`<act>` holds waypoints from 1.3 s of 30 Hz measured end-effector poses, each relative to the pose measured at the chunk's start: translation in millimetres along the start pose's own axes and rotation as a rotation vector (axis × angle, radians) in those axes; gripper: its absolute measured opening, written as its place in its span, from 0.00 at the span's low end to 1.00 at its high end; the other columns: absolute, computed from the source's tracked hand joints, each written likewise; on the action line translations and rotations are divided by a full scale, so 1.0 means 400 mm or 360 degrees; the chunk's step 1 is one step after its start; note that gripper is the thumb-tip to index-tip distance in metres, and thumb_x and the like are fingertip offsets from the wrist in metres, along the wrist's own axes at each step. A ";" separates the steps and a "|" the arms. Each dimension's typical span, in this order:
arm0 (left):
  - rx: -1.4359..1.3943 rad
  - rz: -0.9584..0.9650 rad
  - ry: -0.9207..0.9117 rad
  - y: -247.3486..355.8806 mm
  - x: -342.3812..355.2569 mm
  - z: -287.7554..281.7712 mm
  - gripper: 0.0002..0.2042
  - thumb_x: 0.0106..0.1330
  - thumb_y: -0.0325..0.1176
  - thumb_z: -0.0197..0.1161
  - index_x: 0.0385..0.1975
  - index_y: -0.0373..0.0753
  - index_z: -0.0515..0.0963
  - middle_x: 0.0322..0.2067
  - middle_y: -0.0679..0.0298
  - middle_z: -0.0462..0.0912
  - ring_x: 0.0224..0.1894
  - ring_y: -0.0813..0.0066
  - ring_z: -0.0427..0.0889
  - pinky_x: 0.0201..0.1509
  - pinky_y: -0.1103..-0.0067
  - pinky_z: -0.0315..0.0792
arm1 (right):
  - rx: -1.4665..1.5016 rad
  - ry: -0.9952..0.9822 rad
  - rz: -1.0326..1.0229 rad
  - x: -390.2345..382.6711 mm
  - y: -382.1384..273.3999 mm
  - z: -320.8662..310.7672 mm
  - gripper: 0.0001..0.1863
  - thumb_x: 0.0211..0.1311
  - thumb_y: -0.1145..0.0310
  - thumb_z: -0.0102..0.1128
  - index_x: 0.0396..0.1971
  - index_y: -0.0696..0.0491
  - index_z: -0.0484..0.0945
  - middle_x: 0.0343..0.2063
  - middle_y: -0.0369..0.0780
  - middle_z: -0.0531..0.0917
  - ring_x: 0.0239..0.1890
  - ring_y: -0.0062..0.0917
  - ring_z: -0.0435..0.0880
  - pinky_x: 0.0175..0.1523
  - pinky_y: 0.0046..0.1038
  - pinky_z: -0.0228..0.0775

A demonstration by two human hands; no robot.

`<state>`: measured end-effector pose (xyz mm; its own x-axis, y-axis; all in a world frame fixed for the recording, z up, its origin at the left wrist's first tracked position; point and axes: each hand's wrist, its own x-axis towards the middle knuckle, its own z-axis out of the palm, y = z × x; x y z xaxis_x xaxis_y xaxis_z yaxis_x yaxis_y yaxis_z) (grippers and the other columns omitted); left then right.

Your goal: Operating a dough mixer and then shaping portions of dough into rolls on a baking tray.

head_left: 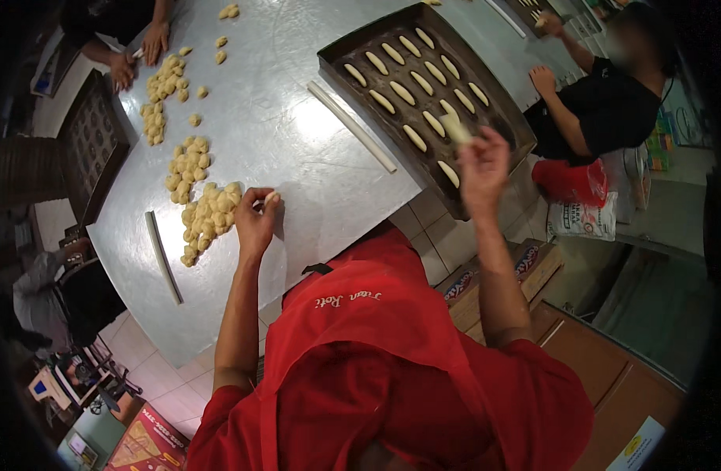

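My left hand (256,226) is closed beside a heap of small pale dough balls (211,208) on the metal table, with a small dough piece (273,198) between thumb and fingers. Over the near right part of a dark baking tray (346,102), my right hand (486,166) pinches a pale dough piece (456,128), smeared by motion. Several finger-shaped dough sticks (402,93) lie in slanting rows on the tray. The right hand hides part of the tray.
Two pale rods lie on the metal table (297,228): one (352,127) near the tray, one (164,257) at left. More dough balls (168,78) trail toward a co-worker's hands (140,55) at far left. Another person (604,102) stands right, near a red bag (571,182).
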<state>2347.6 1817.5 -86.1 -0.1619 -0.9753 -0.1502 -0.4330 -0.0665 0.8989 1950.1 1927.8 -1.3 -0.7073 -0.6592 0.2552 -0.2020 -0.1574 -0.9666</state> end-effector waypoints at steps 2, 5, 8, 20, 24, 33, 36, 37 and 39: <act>-0.0075 0.0031 0.0007 -0.016 -0.011 0.015 0.11 0.69 0.32 0.71 0.44 0.33 0.81 0.36 0.63 0.87 0.38 0.76 0.83 0.45 0.77 0.78 | -0.0309 0.0264 -0.0151 0.034 0.084 -0.126 0.19 0.64 0.75 0.72 0.54 0.58 0.80 0.43 0.43 0.86 0.43 0.27 0.86 0.49 0.32 0.81; -0.0153 0.0021 0.0052 0.004 -0.008 0.051 0.11 0.70 0.31 0.70 0.46 0.32 0.82 0.36 0.65 0.86 0.37 0.80 0.82 0.44 0.79 0.77 | -0.1915 -0.1004 0.0006 0.058 0.172 -0.294 0.21 0.62 0.75 0.71 0.55 0.58 0.79 0.47 0.46 0.84 0.47 0.42 0.85 0.55 0.40 0.80; -0.0147 -0.0082 0.0116 -0.020 -0.004 0.092 0.12 0.69 0.30 0.71 0.48 0.32 0.82 0.38 0.63 0.87 0.36 0.79 0.83 0.43 0.79 0.78 | -0.1706 -0.0458 -0.0705 0.036 0.108 -0.117 0.24 0.57 0.79 0.69 0.56 0.57 0.80 0.50 0.50 0.84 0.46 0.49 0.85 0.55 0.43 0.79; 0.1122 0.0711 -0.0223 0.108 -0.105 0.176 0.26 0.71 0.36 0.65 0.69 0.41 0.75 0.67 0.53 0.77 0.69 0.47 0.72 0.71 0.56 0.67 | -0.1378 -0.1136 -0.0532 -0.115 0.221 0.316 0.22 0.62 0.71 0.69 0.57 0.56 0.80 0.49 0.49 0.83 0.56 0.47 0.80 0.58 0.43 0.74; 0.1101 0.0811 0.0076 0.083 -0.052 0.158 0.32 0.74 0.40 0.60 0.78 0.42 0.64 0.77 0.45 0.60 0.78 0.39 0.59 0.80 0.53 0.54 | -0.0905 -0.1306 -0.1038 -0.188 0.242 0.257 0.22 0.60 0.73 0.70 0.56 0.56 0.80 0.48 0.47 0.83 0.54 0.45 0.80 0.58 0.43 0.73; 0.1396 0.0737 0.0108 0.022 0.018 0.145 0.35 0.76 0.42 0.56 0.80 0.36 0.58 0.80 0.45 0.55 0.82 0.45 0.52 0.84 0.50 0.44 | -0.0799 -0.1269 -0.0861 -0.179 0.214 0.332 0.21 0.58 0.67 0.74 0.50 0.55 0.80 0.48 0.46 0.82 0.51 0.45 0.78 0.56 0.45 0.71; 0.1364 0.0767 -0.0168 0.032 -0.101 0.151 0.35 0.77 0.43 0.56 0.79 0.34 0.59 0.79 0.46 0.57 0.83 0.49 0.53 0.84 0.52 0.44 | -0.0860 -0.1396 -0.0757 -0.212 0.235 0.257 0.19 0.54 0.67 0.77 0.45 0.54 0.81 0.46 0.46 0.82 0.50 0.45 0.78 0.55 0.46 0.70; 0.1335 0.0805 -0.0304 0.042 -0.125 0.154 0.34 0.77 0.44 0.55 0.79 0.33 0.59 0.79 0.47 0.59 0.83 0.49 0.53 0.84 0.54 0.45 | -0.0808 -0.1409 -0.0571 -0.191 0.246 0.257 0.19 0.54 0.66 0.77 0.45 0.53 0.82 0.44 0.44 0.83 0.49 0.44 0.79 0.54 0.45 0.70; 0.1214 0.0869 -0.0400 0.021 -0.153 0.169 0.34 0.76 0.43 0.57 0.77 0.32 0.61 0.77 0.46 0.61 0.82 0.48 0.55 0.84 0.55 0.48 | -0.0842 -0.1202 -0.0342 -0.156 0.259 0.274 0.18 0.55 0.67 0.76 0.45 0.53 0.82 0.44 0.41 0.82 0.51 0.41 0.79 0.56 0.45 0.69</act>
<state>2293.9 1891.0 -97.3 -0.6578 -0.7518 0.0454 -0.6862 0.6230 0.3755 2047.4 1872.0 -119.6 -0.0314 -0.9857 0.1657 -0.6891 -0.0988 -0.7179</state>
